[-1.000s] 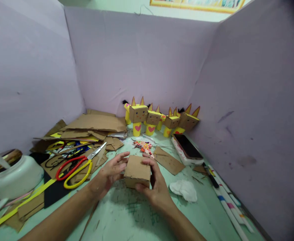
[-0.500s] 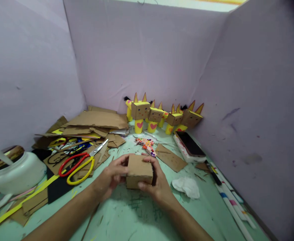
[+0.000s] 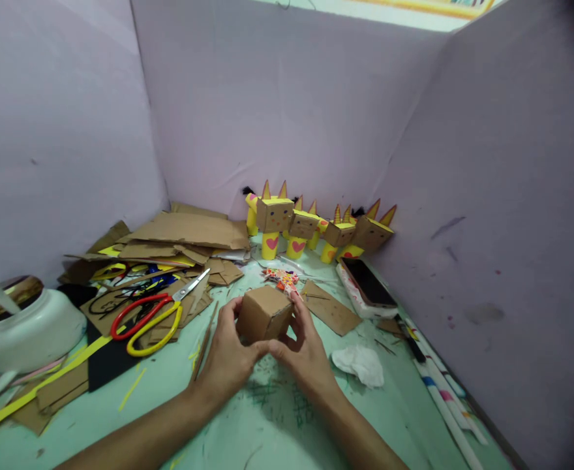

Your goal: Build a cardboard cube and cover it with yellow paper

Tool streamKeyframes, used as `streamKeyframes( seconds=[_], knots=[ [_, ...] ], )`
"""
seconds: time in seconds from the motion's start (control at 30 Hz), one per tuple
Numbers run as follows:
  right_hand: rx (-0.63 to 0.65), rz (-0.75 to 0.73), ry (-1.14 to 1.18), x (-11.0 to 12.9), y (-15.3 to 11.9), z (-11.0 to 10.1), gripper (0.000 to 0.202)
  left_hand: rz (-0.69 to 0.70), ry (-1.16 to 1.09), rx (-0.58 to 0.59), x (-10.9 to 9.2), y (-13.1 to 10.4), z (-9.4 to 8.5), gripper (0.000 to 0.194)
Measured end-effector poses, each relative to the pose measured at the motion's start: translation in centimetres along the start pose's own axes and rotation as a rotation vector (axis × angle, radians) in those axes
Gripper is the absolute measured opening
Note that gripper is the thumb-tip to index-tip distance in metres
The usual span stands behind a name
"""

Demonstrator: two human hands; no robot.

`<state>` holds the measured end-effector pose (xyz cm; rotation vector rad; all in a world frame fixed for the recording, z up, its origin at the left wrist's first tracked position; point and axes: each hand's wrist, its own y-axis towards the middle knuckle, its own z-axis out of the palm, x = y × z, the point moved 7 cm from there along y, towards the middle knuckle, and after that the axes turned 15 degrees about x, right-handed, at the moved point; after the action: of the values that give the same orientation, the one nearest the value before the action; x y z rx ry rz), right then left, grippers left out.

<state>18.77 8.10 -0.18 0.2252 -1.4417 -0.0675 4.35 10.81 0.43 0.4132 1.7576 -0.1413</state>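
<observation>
A small brown cardboard box (image 3: 265, 313) is held between both hands above the green table, one corner edge turned toward me. My left hand (image 3: 233, 349) grips its left side, with fingers up along the side and the thumb at the lower front. My right hand (image 3: 301, 346) holds the right side, its thumb tip meeting the left thumb below the box. Just behind the box lie small patterned wrappers (image 3: 282, 277), partly hidden by it.
Scissors (image 3: 162, 313) lie on cardboard scraps (image 3: 184, 232) at left, near a white pot (image 3: 42, 333). Cardboard animal figures (image 3: 274, 215) stand at the back. Right: a phone (image 3: 370, 282), crumpled tissue (image 3: 359, 365) and white rolled sticks (image 3: 446, 405).
The box has been turned so a corner edge faces me and sits slightly higher. My left hand has shifted to its left side, and both thumbs have come together in front.
</observation>
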Motion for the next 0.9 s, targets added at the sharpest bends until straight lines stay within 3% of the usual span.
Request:
streamKeyframes(
  seconds=[0.07, 0.13, 0.23, 0.33, 0.5, 0.77, 0.9],
  knots=[
    [-0.006, -0.014, -0.052, -0.3, -0.1, -0.2, 0.098, -0.031, 0.061, 0.007, 0.2, -0.5, 0.5, 0.081],
    [0.003, -0.032, -0.09, -0.5, -0.1, -0.6, 0.099, -0.051, 0.105, 0.094, 0.2, -0.7, 0.9, 0.072],
    [0.084, -0.052, -0.1, -0.6, 0.3, -1.1, 0.094, -0.043, 0.162, 0.178, 0.3, -0.4, 0.3, 0.059],
    [0.175, -0.038, -0.053, -0.7, 0.7, -1.2, 0.091, 0.048, 0.095, 0.228, 0.4, 0.6, -0.6, 0.079],
    [0.181, 0.017, -0.047, -0.7, 0.7, -1.0, 0.097, 0.102, -0.085, 0.498, 1.1, 1.7, 1.6, 0.107],
    [0.033, 0.118, 0.077, -1.8, 0.1, -1.1, 0.093, 0.088, 0.06, 0.448, 0.5, 1.3, 3.4, 0.097],
    [-0.014, 0.083, 0.144, -2.4, 0.4, -1.6, 0.092, 0.072, -0.107, 0.483, 1.1, 1.7, 3.2, 0.108]
  ],
)
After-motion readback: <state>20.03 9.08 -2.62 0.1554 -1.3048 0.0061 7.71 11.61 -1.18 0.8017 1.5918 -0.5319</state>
